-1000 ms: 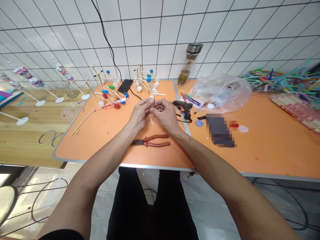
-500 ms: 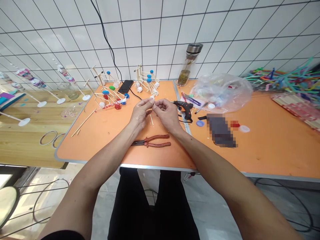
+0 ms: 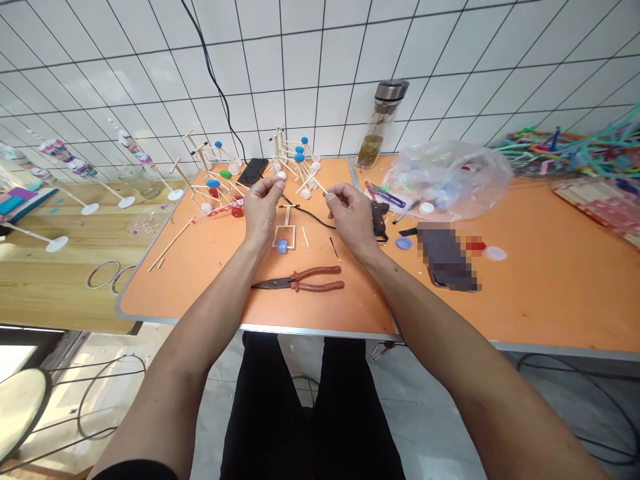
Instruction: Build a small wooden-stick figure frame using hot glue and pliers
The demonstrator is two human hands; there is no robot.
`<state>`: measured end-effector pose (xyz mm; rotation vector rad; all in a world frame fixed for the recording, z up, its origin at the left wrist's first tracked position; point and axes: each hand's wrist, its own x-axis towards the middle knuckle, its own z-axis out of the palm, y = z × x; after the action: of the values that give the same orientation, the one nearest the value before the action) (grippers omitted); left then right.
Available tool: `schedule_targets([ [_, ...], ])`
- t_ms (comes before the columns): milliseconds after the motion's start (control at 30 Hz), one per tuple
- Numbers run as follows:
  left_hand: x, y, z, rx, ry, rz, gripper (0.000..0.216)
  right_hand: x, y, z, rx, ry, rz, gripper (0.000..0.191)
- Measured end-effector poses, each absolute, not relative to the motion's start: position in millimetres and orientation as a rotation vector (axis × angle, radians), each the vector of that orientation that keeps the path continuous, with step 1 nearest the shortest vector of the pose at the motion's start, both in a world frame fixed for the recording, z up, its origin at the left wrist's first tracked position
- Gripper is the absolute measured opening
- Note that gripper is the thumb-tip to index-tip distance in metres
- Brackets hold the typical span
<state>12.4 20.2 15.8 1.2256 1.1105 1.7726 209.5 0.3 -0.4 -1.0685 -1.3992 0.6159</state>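
Note:
My left hand (image 3: pixel 261 205) is raised over the orange table (image 3: pixel 210 267) with its fingertips pinched together; what they hold is too small to make out. A little to the right, my right hand (image 3: pixel 350 215) pinches a thin wooden stick (image 3: pixel 320 185) that points up and left. Between the hands, a small square stick frame with a blue cap (image 3: pixel 283 239) lies on the table. Red-handled pliers (image 3: pixel 300 279) lie just in front of it.
Stick-and-cap models (image 3: pixel 295 160) stand at the back beside a black phone (image 3: pixel 253 171) with a cable. A black glue gun (image 3: pixel 379 217), a glass bottle (image 3: pixel 383 123), a plastic bag (image 3: pixel 450 177) and loose caps sit to the right. A wooden table (image 3: pixel 50 287) adjoins on the left.
My hands were joined on one stick piece; they have now drawn apart and risen slightly. The small stick frame with the blue cap now shows on the table between them.

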Motion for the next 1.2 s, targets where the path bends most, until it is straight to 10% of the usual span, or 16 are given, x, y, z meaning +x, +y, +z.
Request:
schedule_targets([
  [1200,27.4,4.5,24.9,1.098,1.046,1.380,0.032,210.5,-2.5,-0.4,-1.040,-1.591,0.327,0.010],
])
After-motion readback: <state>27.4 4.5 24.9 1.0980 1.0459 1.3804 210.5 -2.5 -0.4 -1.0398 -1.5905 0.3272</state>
